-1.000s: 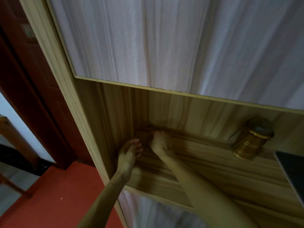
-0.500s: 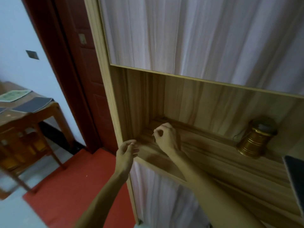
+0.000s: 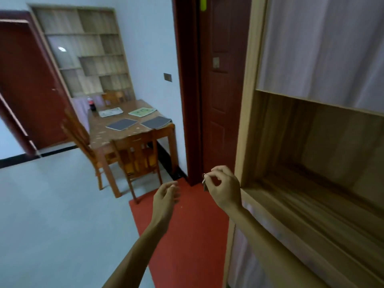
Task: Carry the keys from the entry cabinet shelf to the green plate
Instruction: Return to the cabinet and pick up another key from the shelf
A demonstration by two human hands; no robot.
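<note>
My right hand [image 3: 223,187] pinches a small bunch of keys [image 3: 204,185] by their ring, and they dangle just left of the entry cabinet's open shelf [image 3: 301,206]. My left hand [image 3: 166,197] hangs empty to the left, fingers loosely curled, over the red floor mat. A flat green piece [image 3: 142,111], possibly the green plate, lies on the far side of the wooden table [image 3: 124,132]; I cannot tell for sure.
Two wooden chairs [image 3: 138,161] stand at the table, with two dark mats [image 3: 121,124] and a bottle [image 3: 91,104] on top. A dark red door [image 3: 222,90] sits between table and cabinet. Pale floor [image 3: 52,215] stretches to the left.
My right hand lifted the keys off the shelf's back corner and drew them out left of the cabinet. My view swung left toward the table, and the left hand withdrew from the shelf.
</note>
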